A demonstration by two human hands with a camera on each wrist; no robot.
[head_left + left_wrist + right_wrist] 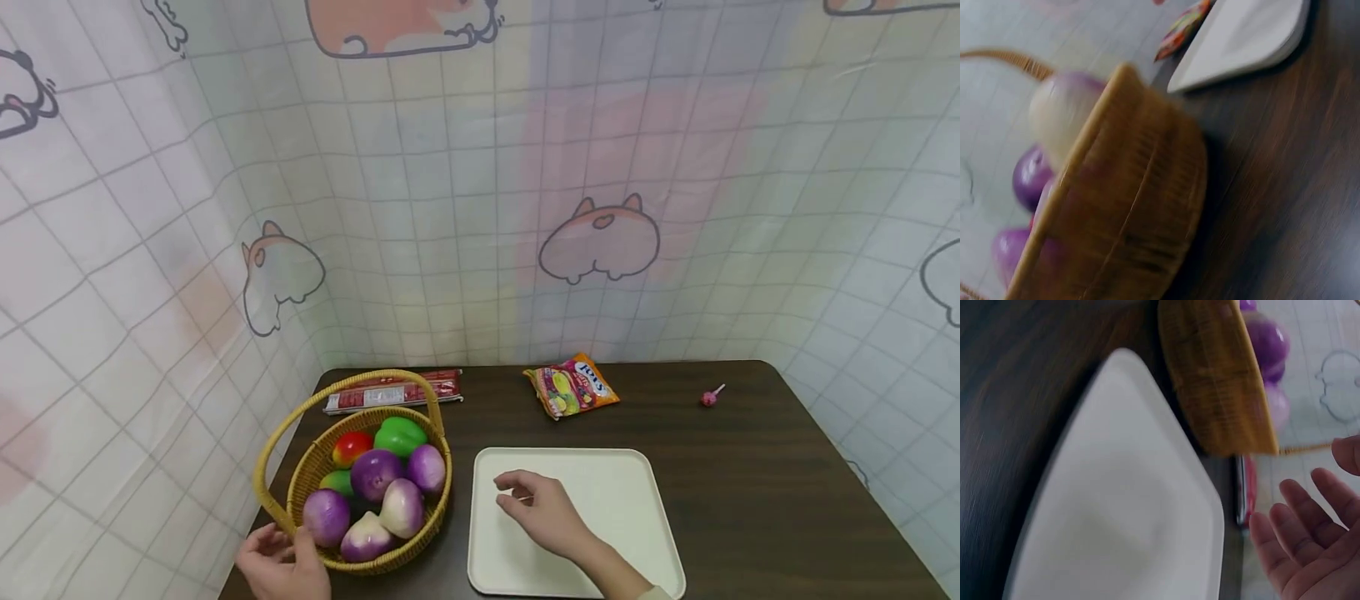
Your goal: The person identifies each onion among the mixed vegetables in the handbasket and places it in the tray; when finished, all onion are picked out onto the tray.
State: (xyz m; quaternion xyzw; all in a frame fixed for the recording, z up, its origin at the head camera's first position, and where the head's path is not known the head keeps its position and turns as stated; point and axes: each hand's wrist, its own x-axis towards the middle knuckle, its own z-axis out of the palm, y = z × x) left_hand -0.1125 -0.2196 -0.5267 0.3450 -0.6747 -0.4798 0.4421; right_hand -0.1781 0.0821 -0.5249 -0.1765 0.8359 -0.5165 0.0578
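Note:
A round wicker basket [375,568] with a tall handle [264,454] stands at the left of the table. In it lie purple onions [377,475], purple-and-white turnips [402,508], a green bell pepper [401,437] and a red fruit [351,448]. My left hand [285,567] is at the basket's near left side, thumb right by the handle's foot, fingers loosely bent; the left wrist view does not show it. My right hand [546,512] hovers over the white tray [615,500], fingers loosely bent and nothing in them. The right wrist view shows its palm [1329,569].
Behind the basket lies a long red-and-white packet [397,393]. An orange candy bag [573,386] sits at the back middle, and a pink lollipop [709,398] at the back right. A patterned curtain [480,208] closes off the dark wooden table [765,500].

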